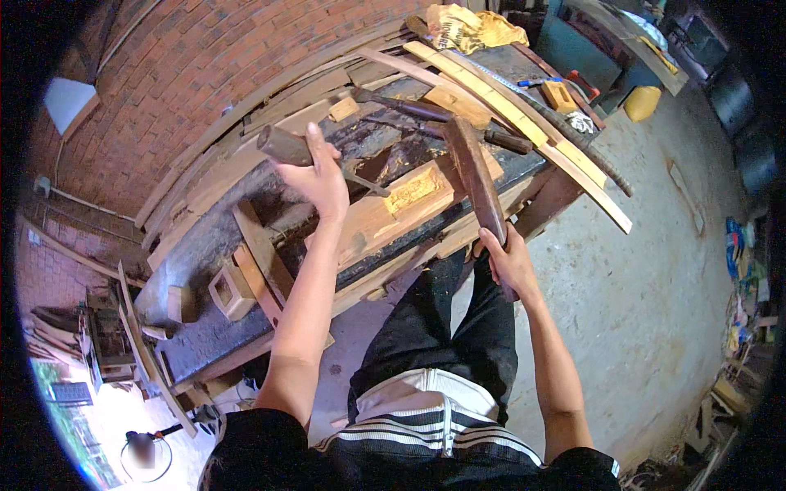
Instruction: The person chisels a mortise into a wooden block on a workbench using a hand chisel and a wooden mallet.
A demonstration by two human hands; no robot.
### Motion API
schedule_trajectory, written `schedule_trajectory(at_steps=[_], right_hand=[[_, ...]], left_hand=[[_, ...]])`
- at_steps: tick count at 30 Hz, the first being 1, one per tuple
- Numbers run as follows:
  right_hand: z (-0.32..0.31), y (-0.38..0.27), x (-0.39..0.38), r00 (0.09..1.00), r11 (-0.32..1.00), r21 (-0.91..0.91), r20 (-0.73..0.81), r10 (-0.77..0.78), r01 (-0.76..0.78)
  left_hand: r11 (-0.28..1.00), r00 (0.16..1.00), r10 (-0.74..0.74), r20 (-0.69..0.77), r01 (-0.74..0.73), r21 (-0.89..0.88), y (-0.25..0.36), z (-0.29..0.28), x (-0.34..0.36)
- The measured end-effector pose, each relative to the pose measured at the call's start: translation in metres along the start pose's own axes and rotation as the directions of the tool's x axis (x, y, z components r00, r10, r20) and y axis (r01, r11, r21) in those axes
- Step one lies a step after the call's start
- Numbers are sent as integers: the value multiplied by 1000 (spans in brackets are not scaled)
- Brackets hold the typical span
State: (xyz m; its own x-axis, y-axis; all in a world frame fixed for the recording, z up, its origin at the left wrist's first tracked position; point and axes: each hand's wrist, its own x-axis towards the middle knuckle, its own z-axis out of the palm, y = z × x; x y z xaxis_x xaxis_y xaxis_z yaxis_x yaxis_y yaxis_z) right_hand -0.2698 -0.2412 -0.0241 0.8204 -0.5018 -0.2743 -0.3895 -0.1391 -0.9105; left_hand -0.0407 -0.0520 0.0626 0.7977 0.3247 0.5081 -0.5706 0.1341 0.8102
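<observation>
My left hand (321, 180) is closed round a chisel with a thick dark wooden handle (286, 147). The chisel's narrow metal blade (366, 185) slants down to the right, its tip at the edge of a rough pale hollow (413, 192). That hollow is cut into the top of a long wooden block (368, 225) lying on the bench. In my right hand (511, 260) is a flat, dark wooden mallet (477, 176), gripped by its lower end. Its upper part rises over the block's right end, apart from the chisel.
The dark workbench (205, 344) runs along a brick wall (221, 57). Behind the block lie more dark-handled tools (508, 141) and long yellowish wood strips (524, 123). A hollowed wooden piece (232, 293) sits at the left end. A yellow bag (471, 29) lies at the back.
</observation>
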Motion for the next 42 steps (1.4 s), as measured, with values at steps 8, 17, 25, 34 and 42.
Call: schedule_trajectory(at_steps=[8,17,25,34,42], right_hand=[[2,-8,-6,999,997,-74,-31,5,-8],[4,-1,-2,994,989,-131,-81,-79,68],[6,-5,-4,997,987,-160,-74,-37,25],[7,-15,-8,994,993,-106,-89,-64,55],[-14,-162,-45,956,938,188,-70,-284,293]], left_hand=[[976,954,-10,300,75,-204,1,-7,-14],[973,992,-114,57,123,-193,19,-12,-3],[993,999,-43,-34,39,-110,0,-3,-7],[967,933,-192,304,233,-102,-2,-1,-2],[990,943,85,322,-117,80,10,22,-31]])
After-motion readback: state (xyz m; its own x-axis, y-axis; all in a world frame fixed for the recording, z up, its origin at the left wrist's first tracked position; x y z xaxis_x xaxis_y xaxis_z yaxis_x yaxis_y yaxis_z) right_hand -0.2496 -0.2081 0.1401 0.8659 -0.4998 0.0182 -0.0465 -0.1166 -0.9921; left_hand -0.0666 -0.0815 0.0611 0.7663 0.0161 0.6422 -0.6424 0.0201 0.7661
